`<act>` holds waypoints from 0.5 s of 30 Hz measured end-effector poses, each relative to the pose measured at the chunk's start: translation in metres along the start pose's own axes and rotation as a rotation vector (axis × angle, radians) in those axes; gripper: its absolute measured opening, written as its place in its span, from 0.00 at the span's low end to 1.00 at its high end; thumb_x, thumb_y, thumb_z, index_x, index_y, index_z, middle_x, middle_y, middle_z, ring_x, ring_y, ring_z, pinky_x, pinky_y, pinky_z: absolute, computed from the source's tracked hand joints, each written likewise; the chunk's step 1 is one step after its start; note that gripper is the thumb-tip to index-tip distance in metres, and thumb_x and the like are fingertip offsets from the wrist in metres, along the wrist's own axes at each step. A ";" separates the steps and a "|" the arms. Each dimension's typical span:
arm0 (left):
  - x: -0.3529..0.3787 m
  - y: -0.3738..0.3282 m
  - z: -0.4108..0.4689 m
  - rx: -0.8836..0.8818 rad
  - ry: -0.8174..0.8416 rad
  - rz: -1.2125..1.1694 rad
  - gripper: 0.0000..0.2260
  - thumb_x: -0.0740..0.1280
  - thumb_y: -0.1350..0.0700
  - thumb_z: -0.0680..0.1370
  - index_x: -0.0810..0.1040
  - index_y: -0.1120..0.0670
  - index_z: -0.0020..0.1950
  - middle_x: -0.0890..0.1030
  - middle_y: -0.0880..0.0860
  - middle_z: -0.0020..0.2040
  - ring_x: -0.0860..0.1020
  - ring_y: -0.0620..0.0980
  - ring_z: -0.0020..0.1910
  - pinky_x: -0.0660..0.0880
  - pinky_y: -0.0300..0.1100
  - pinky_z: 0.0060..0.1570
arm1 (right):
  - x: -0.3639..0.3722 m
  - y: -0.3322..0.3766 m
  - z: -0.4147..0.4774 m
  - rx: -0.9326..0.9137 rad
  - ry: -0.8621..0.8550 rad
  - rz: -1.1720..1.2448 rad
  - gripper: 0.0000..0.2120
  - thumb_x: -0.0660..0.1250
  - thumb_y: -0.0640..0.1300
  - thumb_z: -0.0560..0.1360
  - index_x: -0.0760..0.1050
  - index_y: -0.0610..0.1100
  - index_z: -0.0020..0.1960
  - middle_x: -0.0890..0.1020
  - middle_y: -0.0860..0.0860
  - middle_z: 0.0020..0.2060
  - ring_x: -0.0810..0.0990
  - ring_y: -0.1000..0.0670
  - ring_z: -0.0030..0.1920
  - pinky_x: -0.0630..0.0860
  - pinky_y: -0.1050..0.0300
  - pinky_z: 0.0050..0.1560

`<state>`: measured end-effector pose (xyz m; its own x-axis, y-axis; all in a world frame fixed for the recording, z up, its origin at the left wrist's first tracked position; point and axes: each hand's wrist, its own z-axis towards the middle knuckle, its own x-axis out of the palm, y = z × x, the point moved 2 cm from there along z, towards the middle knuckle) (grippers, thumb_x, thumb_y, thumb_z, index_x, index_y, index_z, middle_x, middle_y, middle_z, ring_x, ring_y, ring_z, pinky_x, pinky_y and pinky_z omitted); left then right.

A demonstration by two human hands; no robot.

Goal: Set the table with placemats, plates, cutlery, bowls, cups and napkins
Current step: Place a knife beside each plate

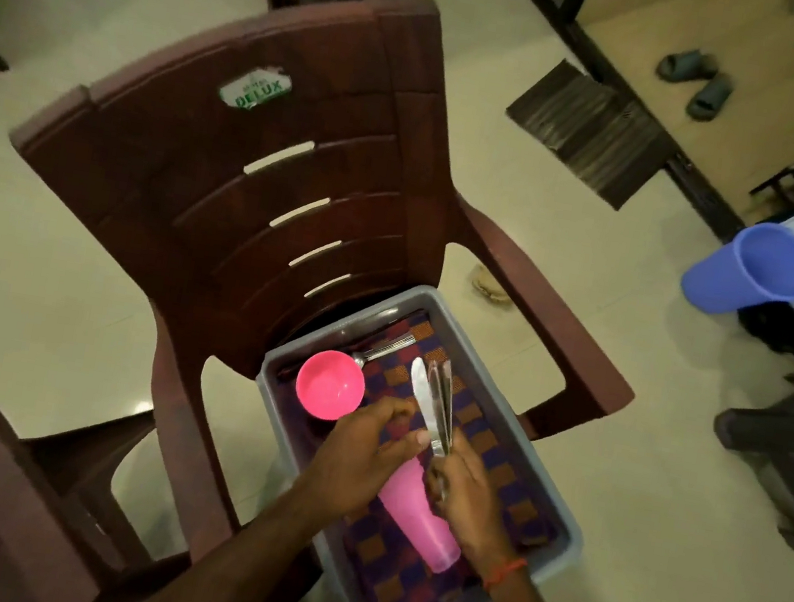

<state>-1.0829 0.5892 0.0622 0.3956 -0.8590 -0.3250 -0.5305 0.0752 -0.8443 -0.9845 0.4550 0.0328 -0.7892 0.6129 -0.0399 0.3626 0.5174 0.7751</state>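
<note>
Cream tile floor (21, 293), pretty dim light. Brown plastic chair (198, 165) in the middle, dark doormat (588, 133) and sandals (709, 98) behind it.

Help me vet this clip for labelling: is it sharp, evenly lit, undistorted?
Head view: dim, warm light; wide-angle bowing of the chair back; blurred, darker corners; glare spot on the floor; cutlery in the right hand glints but is legible.

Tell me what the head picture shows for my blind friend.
The left hand and right hand hold cutlery over a tray on a chair. In the tray lie a pink bowl, a pink cup, a spoon and a checked cloth.
</note>
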 end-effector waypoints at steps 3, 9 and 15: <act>-0.004 -0.034 -0.019 -0.027 -0.003 -0.224 0.12 0.66 0.47 0.83 0.81 0.56 0.54 0.83 0.42 0.39 0.80 0.39 0.39 0.75 0.39 0.42 | 0.021 0.029 -0.052 0.006 0.051 0.188 0.12 0.53 0.32 0.79 0.72 0.43 0.46 0.66 0.48 0.26 0.62 0.53 0.25 0.59 0.61 0.26; -0.012 -0.067 -0.080 0.082 0.175 -0.316 0.16 0.64 0.45 0.84 0.82 0.57 0.59 0.87 0.53 0.55 0.85 0.54 0.56 0.80 0.54 0.59 | 0.057 0.055 -0.141 -0.083 -0.063 0.235 0.20 0.50 0.51 0.86 0.73 0.43 0.43 0.72 0.47 0.21 0.70 0.48 0.21 0.67 0.58 0.25; -0.011 -0.087 -0.140 0.166 0.356 -0.220 0.23 0.65 0.36 0.80 0.83 0.55 0.55 0.83 0.64 0.43 0.81 0.55 0.41 0.78 0.58 0.46 | 0.081 0.053 -0.219 0.022 -0.169 0.541 0.26 0.54 0.64 0.80 0.69 0.41 0.41 0.64 0.45 0.23 0.64 0.49 0.20 0.62 0.62 0.22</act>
<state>-1.1462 0.5211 0.1993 0.1876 -0.9822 0.0122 -0.3238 -0.0736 -0.9432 -1.1384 0.4011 0.2086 -0.3985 0.8802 0.2578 0.7050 0.1141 0.7000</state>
